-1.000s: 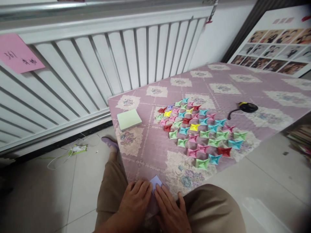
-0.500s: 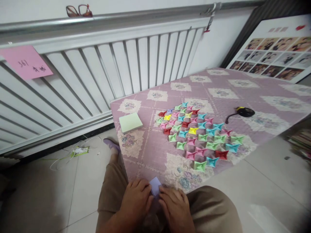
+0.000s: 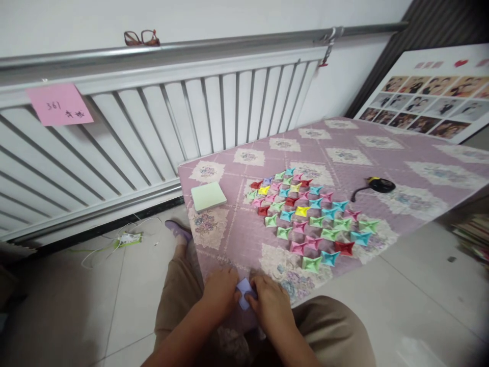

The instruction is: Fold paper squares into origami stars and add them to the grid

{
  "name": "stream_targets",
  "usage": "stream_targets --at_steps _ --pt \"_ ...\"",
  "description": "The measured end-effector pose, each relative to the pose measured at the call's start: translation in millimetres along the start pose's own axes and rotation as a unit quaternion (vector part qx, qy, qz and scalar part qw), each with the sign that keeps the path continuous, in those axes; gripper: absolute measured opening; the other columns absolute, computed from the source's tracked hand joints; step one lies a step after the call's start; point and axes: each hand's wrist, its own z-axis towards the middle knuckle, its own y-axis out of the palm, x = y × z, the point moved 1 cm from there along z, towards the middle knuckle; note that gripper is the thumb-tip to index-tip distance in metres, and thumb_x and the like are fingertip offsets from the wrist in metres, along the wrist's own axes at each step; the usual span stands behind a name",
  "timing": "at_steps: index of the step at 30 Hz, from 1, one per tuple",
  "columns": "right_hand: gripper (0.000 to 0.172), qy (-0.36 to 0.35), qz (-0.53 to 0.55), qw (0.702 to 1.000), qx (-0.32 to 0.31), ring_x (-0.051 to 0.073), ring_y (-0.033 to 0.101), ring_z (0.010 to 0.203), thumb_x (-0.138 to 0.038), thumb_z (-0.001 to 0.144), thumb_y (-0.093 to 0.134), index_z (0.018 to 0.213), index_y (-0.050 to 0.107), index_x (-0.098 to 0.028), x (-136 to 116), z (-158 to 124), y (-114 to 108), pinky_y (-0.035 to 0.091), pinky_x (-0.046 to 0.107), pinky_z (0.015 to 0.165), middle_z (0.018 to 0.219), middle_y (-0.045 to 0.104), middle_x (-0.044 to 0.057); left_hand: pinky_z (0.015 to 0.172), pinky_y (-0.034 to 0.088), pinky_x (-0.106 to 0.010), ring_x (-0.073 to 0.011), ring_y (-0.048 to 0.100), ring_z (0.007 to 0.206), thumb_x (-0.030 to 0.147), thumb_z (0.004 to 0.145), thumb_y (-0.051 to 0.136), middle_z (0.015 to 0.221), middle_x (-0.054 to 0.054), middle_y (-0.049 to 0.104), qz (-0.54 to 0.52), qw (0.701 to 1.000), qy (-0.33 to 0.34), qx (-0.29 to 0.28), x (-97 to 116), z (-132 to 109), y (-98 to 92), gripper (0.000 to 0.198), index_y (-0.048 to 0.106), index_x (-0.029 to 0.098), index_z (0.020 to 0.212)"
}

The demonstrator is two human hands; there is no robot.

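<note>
A small lavender sheet of paper (image 3: 244, 289) lies between my hands at the near edge of the table. My left hand (image 3: 221, 293) grips its left side, thumb on top. From the right, my right hand (image 3: 270, 300) pinches the same paper with thumb and fingers. Whether the sheet has several layers is too small to tell. Beyond my hands stand rows of several folded paper shapes (image 3: 302, 211) in green, pink, blue, red and yellow. To the left of them rests a pale green pad of paper squares (image 3: 208, 195).
A purple floral cloth (image 3: 237, 229) covers the table. A black object with a short cord (image 3: 382, 185) lies at the right. Behind runs a white radiator (image 3: 214, 107), with glasses (image 3: 142, 38) above its pipe. A power strip (image 3: 129, 238) is on the floor, and a photo board (image 3: 439, 97) leans behind.
My thumbs have come onto the lavender paper, and both hands have shifted slightly forward around it. The camera view has tilted a little. The folded shapes stay in place.
</note>
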Motion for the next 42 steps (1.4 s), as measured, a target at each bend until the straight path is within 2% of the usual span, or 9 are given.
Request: stream_targets --at_steps 7,11,20,27,29,32,36,39,42 --pt "0.017 0.031 0.068 0.997 0.03 0.021 0.06 0.081 -0.013 0.07 0.065 0.076 0.055 -0.025 0 -8 12 0.032 0.032 0.07 0.077 0.064 -0.003 0.079 0.041 -0.034 -0.0222 0.055 0.094 0.019 0.078 0.055 0.1 -0.004 0.061 -0.035 0.998 0.033 0.035 -6 2 11.1 0.014 0.056 0.021 0.092" --pt "0.014 0.018 0.092 0.994 0.054 0.02 0.058 0.079 -0.013 0.073 0.062 0.077 0.056 -0.025 4 -13 19 0.03 0.033 0.073 0.072 0.063 -0.003 0.079 0.04 -0.034 -0.0229 0.054 0.095 0.021 0.077 0.056 0.101 -0.003 0.06 -0.035 0.999 0.031 0.017 -9 3 14.2 0.013 0.056 0.022 0.09" --pt "0.009 -0.007 0.087 0.995 -0.057 0.02 0.058 0.086 -0.02 0.077 0.061 0.077 0.065 -0.028 2 -7 1 0.029 0.035 0.078 0.083 0.067 -0.002 0.073 0.038 -0.03 -0.0207 0.055 0.089 0.023 0.079 0.056 0.094 -0.003 0.062 -0.038 0.998 0.059 -0.006 -12 3 11.8 0.008 0.057 0.02 0.087" --pt "0.007 -0.052 0.097 0.99 -0.088 0.019 0.057 0.087 -0.019 0.079 0.061 0.075 0.062 -0.025 -1 -2 -7 0.032 0.035 0.083 0.084 0.065 -0.002 0.072 0.038 -0.027 -0.0178 0.055 0.085 0.019 0.082 0.055 0.092 -0.001 0.062 -0.044 0.992 0.121 -0.003 -14 -8 2.4 0.005 0.059 0.02 0.085" --pt "0.008 -0.075 0.101 0.99 -0.063 0.018 0.056 0.084 -0.018 0.08 0.061 0.075 0.061 -0.024 -1 0 -10 0.032 0.035 0.084 0.082 0.064 -0.002 0.073 0.039 -0.027 -0.0176 0.055 0.085 0.019 0.084 0.055 0.091 -0.001 0.06 -0.034 0.989 0.143 0.024 -14 -9 -1.1 0.005 0.059 0.02 0.084" --pt "0.01 -0.116 0.072 0.99 0.035 0.017 0.055 0.084 -0.015 0.08 0.061 0.078 0.061 -0.025 -1 3 -14 0.027 0.041 0.096 0.079 0.062 -0.002 0.075 0.04 -0.03 -0.019 0.053 0.087 0.018 0.087 0.053 0.09 -0.002 0.058 0.028 0.975 0.178 0.127 -15 -8 1.0 0.006 0.059 0.02 0.087" --pt "0.013 -0.172 0.011 0.974 0.147 0.017 0.053 0.081 -0.014 0.082 0.06 0.073 0.059 -0.024 -1 1 -6 0.019 0.045 0.103 0.072 0.059 -0.002 0.072 0.039 -0.033 -0.02 0.05 0.079 0.019 0.09 0.052 0.08 -0.002 0.056 0.12 0.934 0.219 0.257 -18 -7 21.5 0.011 0.055 0.019 0.079" --pt "0.016 -0.199 -0.004 0.968 0.155 0.016 0.053 0.08 -0.014 0.084 0.057 0.071 0.057 -0.023 3 -4 8 0.019 0.044 0.104 0.071 0.059 -0.003 0.067 0.036 -0.032 -0.0187 0.048 0.071 0.018 0.09 0.053 0.072 -0.001 0.052 0.134 0.91 0.244 0.308 -22 -8 41.2 0.017 0.051 0.019 0.073" --pt "0.016 -0.2 0.01 0.97 0.137 0.015 0.053 0.077 -0.014 0.084 0.058 0.07 0.057 -0.024 8 -10 19 0.02 0.042 0.104 0.07 0.059 -0.004 0.066 0.034 -0.032 -0.0184 0.047 0.068 0.017 0.088 0.054 0.07 0.0 0.051 0.12 0.905 0.243 0.327 -24 -10 56.0 0.017 0.051 0.019 0.072"
